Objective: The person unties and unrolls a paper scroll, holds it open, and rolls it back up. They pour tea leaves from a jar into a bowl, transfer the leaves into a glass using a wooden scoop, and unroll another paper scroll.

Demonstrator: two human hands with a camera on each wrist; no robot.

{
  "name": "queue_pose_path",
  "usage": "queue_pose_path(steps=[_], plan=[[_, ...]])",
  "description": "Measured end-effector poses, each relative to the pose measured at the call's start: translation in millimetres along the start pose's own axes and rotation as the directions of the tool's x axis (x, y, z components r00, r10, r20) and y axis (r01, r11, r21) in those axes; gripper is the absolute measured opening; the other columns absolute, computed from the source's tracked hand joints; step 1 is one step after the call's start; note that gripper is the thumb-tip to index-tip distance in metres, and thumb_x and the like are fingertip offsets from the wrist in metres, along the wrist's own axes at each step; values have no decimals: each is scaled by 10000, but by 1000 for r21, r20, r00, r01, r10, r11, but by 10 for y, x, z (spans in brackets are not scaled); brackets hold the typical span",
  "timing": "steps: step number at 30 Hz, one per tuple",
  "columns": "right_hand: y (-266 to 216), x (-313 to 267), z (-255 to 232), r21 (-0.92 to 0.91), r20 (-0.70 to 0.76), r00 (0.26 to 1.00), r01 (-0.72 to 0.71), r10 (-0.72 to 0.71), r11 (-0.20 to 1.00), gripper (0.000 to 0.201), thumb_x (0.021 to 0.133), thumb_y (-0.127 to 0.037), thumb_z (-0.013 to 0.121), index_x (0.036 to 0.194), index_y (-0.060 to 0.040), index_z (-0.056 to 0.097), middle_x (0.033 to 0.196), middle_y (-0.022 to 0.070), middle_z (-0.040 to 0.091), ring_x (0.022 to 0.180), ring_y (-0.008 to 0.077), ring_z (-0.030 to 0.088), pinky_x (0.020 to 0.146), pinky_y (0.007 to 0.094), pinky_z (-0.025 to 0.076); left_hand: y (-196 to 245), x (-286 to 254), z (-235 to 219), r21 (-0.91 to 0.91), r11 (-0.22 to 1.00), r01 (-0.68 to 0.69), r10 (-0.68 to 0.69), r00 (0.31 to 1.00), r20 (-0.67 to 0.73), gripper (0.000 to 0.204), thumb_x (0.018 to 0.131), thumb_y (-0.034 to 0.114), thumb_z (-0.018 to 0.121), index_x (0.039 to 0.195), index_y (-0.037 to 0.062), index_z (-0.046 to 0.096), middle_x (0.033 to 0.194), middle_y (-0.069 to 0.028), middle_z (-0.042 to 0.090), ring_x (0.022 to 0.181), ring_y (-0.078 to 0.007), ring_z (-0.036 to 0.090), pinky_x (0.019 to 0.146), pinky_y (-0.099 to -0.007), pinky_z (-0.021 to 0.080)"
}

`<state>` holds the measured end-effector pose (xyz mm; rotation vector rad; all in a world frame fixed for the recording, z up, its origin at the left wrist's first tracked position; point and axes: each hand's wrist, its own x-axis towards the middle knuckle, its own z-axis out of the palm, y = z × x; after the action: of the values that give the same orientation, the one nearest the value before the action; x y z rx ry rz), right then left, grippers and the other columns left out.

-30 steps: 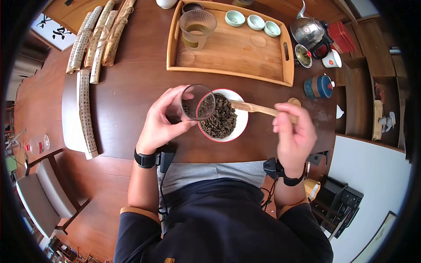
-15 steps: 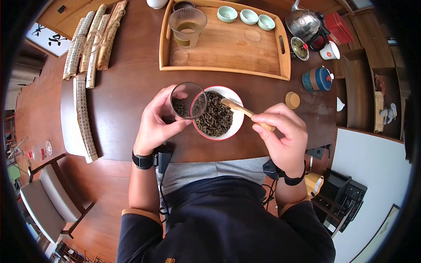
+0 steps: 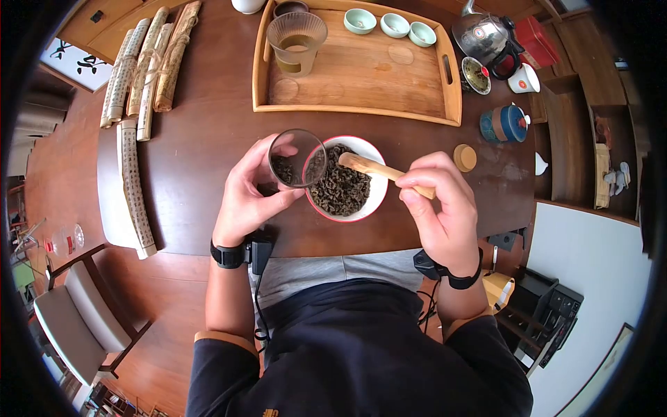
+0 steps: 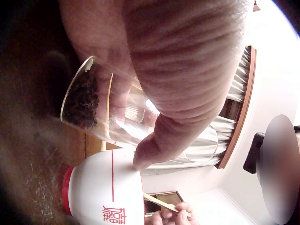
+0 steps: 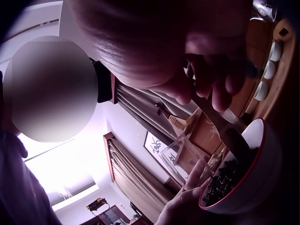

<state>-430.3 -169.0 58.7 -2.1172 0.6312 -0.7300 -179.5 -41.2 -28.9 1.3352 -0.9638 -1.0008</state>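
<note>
The left hand [image 3: 249, 187] grips a clear glass [image 3: 297, 158], tilted with its mouth toward a red-rimmed white bowl [image 3: 377, 198]. Dark dried leaves [image 4: 80, 101] lie at the bottom of the glass in the left wrist view. The bowl holds a heap of dark curled leaves [image 3: 344, 187]. Between thumb and fingers the right hand [image 3: 445, 212] pinches a wooden scoop [image 3: 372, 167], whose far end is over the leaves. In the right wrist view the scoop [image 5: 232, 138] reaches inside the bowl's rim.
Beyond the bowl, a wooden tray [image 3: 354, 108] carries a ribbed glass pitcher [image 3: 295, 45] and pale green cups [image 3: 394, 26]. At right stand a kettle [image 3: 483, 42], a blue jar [image 3: 504, 124] and a round wooden lid [image 3: 465, 158]. Bamboo scrolls [image 3: 135, 187] lie at left.
The scoop has come in from the bowl's right side to over the leaves, with the right hand following leftward. The left hand still holds the tilted glass at the bowl's left.
</note>
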Motion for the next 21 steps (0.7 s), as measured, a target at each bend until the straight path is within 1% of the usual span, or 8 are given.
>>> queue_pose_path(steps=[2,5,10,15,17,18,19,21], plan=[[13,-26,7,59,-44,997,-54,57,997,132,899,28,686,1019,-22,666,950,118,610,823,236,622,717,330,501,-10,0,4,4,1000,-2,2,1000,11,766,722,-70,805,1429,30,528,1242,-68,599,903,-58,604,760,-212,520],[28,13,79,111,-65,996,-53,60,992,130,901,24,687,1022,-20,665,951,116,613,827,232,623,710,323,499,-28,-1,5,9,1000,-1,1,1000,2,768,723,-70,804,1432,32,526,1247,-69,597,910,-57,605,766,-211,519],[43,71,54,0,1,999,45,-45,999,117,903,13,696,1015,-6,665,905,108,626,694,205,607,623,297,486,-27,-7,-1,-37,999,26,-26,1000,-8,768,723,-78,799,1432,35,527,1245,-68,598,904,-55,598,762,-208,516],[17,-22,-51,-32,-69,998,11,-14,999,94,912,11,690,1004,5,671,861,114,637,704,204,611,630,294,485,-47,-2,0,-38,999,8,-7,1000,10,766,723,-94,789,1432,28,524,1245,-67,597,888,-50,593,752,-207,515],[60,-44,-27,0,-154,986,-69,68,998,96,906,12,695,1000,8,676,868,114,636,700,204,610,628,295,485,-45,-2,3,-27,1000,-1,1,1000,12,766,723,-99,787,1432,25,524,1244,-67,598,881,-49,592,749,-205,515],[63,-25,-23,-55,-148,988,-60,52,997,90,900,11,702,987,10,679,863,115,639,690,212,612,617,304,482,-40,0,5,-34,999,-4,4,1000,10,764,724,-99,786,1431,23,524,1241,-66,599,878,-49,593,748,-205,515],[55,-20,-19,-54,-149,988,-59,50,997,90,900,11,702,987,10,679,863,115,639,690,212,612,617,304,482,-33,0,4,-40,999,-7,7,1000,6,762,724,-100,785,1430,21,524,1238,-65,600,876,-50,595,747,-205,515],[39,-11,-8,-124,-93,996,-1,-10,992,89,896,12,704,981,9,682,846,113,643,682,219,616,607,315,479,-12,-5,0,-31,999,8,-8,1000,0,762,723,-99,786,1429,19,524,1238,-65,600,881,-50,596,745,-205,515]])
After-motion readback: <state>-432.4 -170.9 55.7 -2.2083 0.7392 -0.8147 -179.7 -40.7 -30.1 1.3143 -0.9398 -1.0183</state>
